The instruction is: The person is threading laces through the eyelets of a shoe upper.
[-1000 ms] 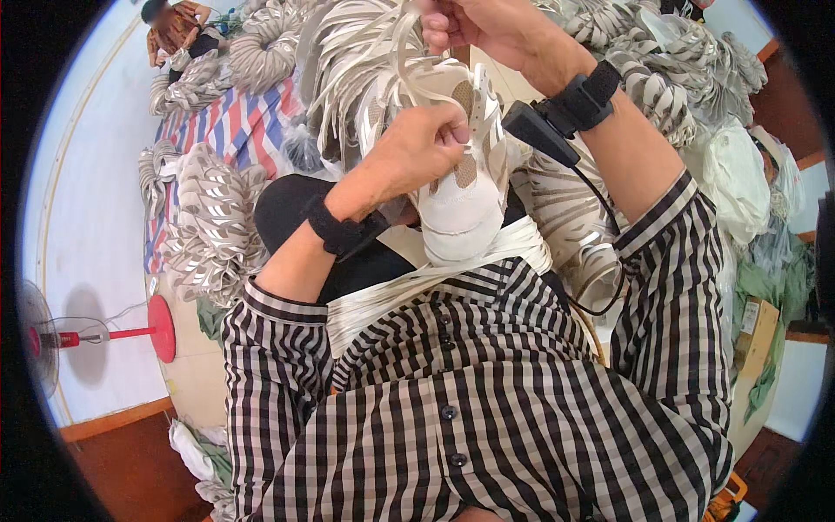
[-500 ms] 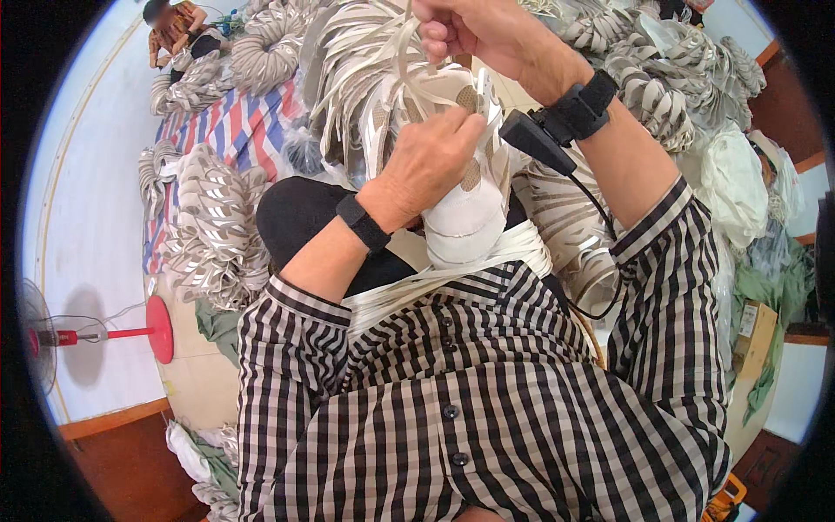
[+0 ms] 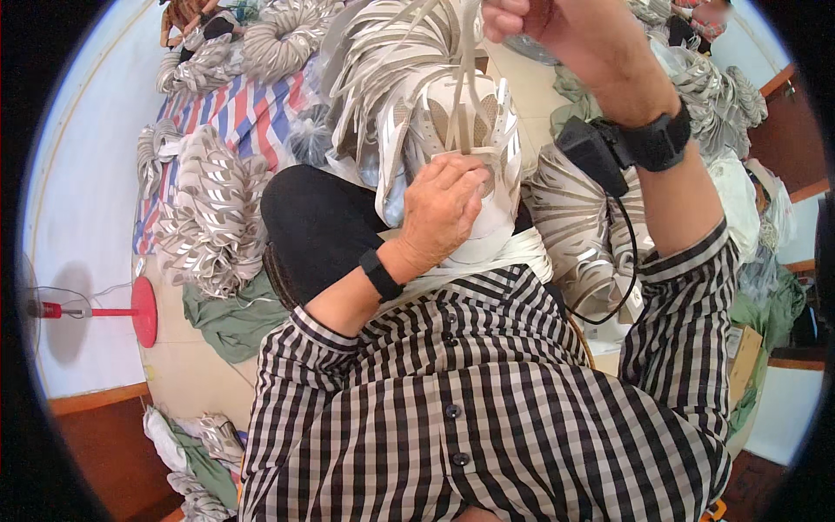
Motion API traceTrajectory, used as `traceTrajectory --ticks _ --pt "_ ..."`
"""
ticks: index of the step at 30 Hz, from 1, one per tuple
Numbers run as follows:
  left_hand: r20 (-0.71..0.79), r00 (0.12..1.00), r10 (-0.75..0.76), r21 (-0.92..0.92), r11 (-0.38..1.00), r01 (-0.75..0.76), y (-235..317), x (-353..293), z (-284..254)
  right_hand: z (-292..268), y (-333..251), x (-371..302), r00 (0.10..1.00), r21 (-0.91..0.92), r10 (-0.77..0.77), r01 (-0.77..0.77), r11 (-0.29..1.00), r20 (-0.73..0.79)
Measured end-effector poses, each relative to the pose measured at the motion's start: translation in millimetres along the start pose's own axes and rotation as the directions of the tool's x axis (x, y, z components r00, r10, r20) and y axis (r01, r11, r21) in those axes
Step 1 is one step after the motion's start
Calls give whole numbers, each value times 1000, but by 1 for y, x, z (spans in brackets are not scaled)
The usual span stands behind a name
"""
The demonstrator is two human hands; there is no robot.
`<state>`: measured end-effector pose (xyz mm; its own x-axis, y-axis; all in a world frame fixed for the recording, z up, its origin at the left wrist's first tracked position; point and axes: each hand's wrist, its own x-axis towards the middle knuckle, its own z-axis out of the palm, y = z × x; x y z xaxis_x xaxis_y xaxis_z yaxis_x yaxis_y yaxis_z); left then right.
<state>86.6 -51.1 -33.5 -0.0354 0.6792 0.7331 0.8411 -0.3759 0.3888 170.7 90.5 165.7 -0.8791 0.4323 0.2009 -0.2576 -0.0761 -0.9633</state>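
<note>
A pale grey and beige shoe upper (image 3: 489, 187), with mesh panels, lies in front of me near my lap. My left hand (image 3: 442, 207) is closed over its tongue and eyelet area, the fingertips curled at the lacing. Flat cream shoelace (image 3: 467, 87) strands rise taut from the upper toward the top edge. There my right hand (image 3: 565, 43) is raised with bent fingers, closed on the lace; the exact pinch point is cut off by the picture's edge. Beyond the upper, many similar shoe uppers (image 3: 378, 61) are stacked in a curved bundle.
More bundled uppers (image 3: 209, 217) lie at left beside a striped plastic sheet (image 3: 248, 113), and others (image 3: 583, 217) at right. A red fan base (image 3: 144, 311) stands far left. Green cloth (image 3: 230, 317) lies on the floor. Other people (image 3: 187, 22) sit at the far edges.
My right hand has moved up and to the right, drawing the lace strands straighter. My left hand has shifted slightly down on the upper, and the view has tilted a little.
</note>
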Motion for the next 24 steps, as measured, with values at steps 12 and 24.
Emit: traceTrajectory --ticks 12,24 --pt "-204 974 -99 -75 994 85 -2 -17 1 30 -25 -24 998 -105 -15 8 994 -68" --pt "-170 953 -252 -207 954 215 -11 6 -22 31 -16 -12 999 -117 -22 26 993 39"
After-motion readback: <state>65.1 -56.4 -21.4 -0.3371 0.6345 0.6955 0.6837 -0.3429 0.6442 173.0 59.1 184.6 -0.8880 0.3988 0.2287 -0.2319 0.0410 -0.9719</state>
